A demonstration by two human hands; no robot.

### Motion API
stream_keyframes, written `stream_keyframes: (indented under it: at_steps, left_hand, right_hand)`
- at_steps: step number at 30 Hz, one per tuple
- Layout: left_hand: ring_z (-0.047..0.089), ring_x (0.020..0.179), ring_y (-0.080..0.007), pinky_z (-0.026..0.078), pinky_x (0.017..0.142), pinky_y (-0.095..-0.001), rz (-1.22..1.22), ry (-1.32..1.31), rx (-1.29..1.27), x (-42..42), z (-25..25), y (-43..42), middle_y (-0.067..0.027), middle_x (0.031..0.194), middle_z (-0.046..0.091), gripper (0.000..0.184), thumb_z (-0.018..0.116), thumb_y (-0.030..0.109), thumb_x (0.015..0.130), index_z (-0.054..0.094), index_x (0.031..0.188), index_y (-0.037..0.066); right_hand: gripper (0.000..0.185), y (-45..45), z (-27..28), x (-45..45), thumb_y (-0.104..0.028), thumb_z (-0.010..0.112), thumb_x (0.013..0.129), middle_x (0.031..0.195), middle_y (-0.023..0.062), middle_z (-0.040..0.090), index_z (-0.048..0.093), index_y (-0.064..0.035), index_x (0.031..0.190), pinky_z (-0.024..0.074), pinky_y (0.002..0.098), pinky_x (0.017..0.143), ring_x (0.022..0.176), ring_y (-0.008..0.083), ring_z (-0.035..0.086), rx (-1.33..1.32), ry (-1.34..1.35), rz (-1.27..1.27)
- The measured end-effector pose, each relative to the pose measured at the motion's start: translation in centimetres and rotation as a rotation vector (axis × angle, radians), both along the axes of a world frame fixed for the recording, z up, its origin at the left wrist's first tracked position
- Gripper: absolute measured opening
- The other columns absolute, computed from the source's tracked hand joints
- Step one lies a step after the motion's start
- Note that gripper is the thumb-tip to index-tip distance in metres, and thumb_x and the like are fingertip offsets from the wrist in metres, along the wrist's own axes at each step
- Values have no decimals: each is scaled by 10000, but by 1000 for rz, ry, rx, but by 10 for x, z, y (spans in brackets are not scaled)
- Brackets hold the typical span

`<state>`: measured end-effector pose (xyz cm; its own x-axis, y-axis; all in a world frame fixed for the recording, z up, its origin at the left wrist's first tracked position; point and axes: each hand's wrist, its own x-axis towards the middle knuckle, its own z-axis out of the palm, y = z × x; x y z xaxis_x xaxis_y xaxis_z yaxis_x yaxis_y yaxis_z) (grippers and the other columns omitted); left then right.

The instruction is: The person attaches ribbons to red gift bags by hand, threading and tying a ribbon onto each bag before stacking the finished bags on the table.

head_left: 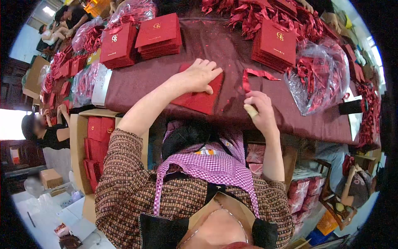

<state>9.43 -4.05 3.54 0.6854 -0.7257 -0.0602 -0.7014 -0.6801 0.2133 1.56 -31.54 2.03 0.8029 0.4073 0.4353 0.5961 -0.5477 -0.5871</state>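
My left hand (201, 76) lies flat, fingers spread, on a red paper bag (203, 101) that rests on the cloth-covered table. The hand covers part of the bag. To its right, my right hand (260, 108) is closed on the lower end of a shiny red ribbon (246, 81). The ribbon's other end bends off to the right across the tablecloth. Something pale covers part of my right thumb. Hand and ribbon are a short way apart from the bag.
Stacks of red paper bags stand behind at left (158, 35) and right (273, 47). A clear plastic bag of ribbons (319, 76) lies at right, and a ribbon heap (253, 18) at the back. A cardboard box (78, 145) holds red bags. Other people sit or stand around.
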Motion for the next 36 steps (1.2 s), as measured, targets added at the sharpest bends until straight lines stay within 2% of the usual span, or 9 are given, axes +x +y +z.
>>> stream_keyframes:
  at_steps: [2, 6, 11, 15, 19, 22, 28, 34, 36]
  left_hand:
    - [461, 1101, -346, 367, 966, -448, 58, -32, -11, 4, 0, 3, -167, 1129, 506, 715, 774, 300, 687, 471, 1282, 44]
    - [471, 1013, -331, 398, 877, -421, 92, -9, -176, 14, 8, 19, -136, 995, 515, 479, 742, 264, 726, 594, 1153, 105]
    - [481, 902, -318, 407, 802, -407, 102, -59, -267, 22, -5, 37, -118, 874, 496, 350, 745, 249, 721, 620, 1006, 88]
    - [552, 900, -267, 449, 780, -363, 139, 168, -489, 28, -3, 55, -130, 932, 549, 266, 713, 163, 745, 574, 948, 61]
    - [515, 758, -98, 444, 680, -266, 443, 417, -864, 7, 56, 68, 3, 811, 537, 179, 686, 65, 775, 541, 876, 38]
    - [513, 792, -82, 437, 721, -248, 632, 361, -1480, -15, 79, 67, 22, 830, 527, 155, 641, -5, 829, 524, 908, 59]
    - [515, 801, -83, 433, 747, -223, 751, 443, -2031, -65, 38, 30, 1, 852, 532, 124, 600, -29, 869, 521, 915, 55]
    - [513, 808, -80, 431, 752, -216, 895, 511, -2020, -98, -5, 12, -5, 882, 536, 125, 594, -15, 876, 528, 967, 40]
    - [541, 882, -102, 450, 800, -239, 890, 463, -1717, -102, -9, 18, -35, 956, 569, 192, 610, 13, 871, 538, 1049, 15]
  right_hand:
    - [130, -10, 3, -8, -62, 685, 769, 1076, 93, 630, 605, -71, 872, 389, 391, 944, 1085, 285, 552, 158, 75, -75]
    - [110, -38, -3, -17, -25, 622, 871, 1026, 46, 632, 596, -10, 977, 458, 232, 777, 891, 88, 563, 655, 461, -136]
    - [72, -35, 6, -17, -46, 556, 927, 873, 7, 592, 575, -34, 994, 460, 204, 661, 746, 89, 585, 908, 454, -202]
    - [78, -29, -1, -16, -62, 557, 930, 817, 33, 597, 574, -39, 1003, 424, 196, 556, 620, 90, 546, 938, 453, -148]
    - [82, -24, 4, -18, -60, 550, 931, 773, 25, 577, 575, -48, 1009, 405, 190, 518, 585, 84, 523, 903, 458, -104]
    - [83, -16, 9, -15, -42, 564, 919, 804, 8, 580, 578, -32, 1000, 416, 192, 581, 636, 67, 522, 880, 490, -106]
    - [124, 29, 13, 5, -61, 589, 897, 1004, -15, 570, 581, -14, 1012, 420, 253, 889, 950, 86, 534, 763, 555, 53]
    - [56, 55, 6, 8, -54, 602, 894, 862, -22, 555, 575, -23, 932, 438, 229, 755, 823, 76, 519, 744, 574, 15]
    - [46, 53, 4, 12, -43, 603, 889, 818, -23, 529, 562, -27, 904, 424, 216, 722, 795, 75, 505, 701, 477, 78]
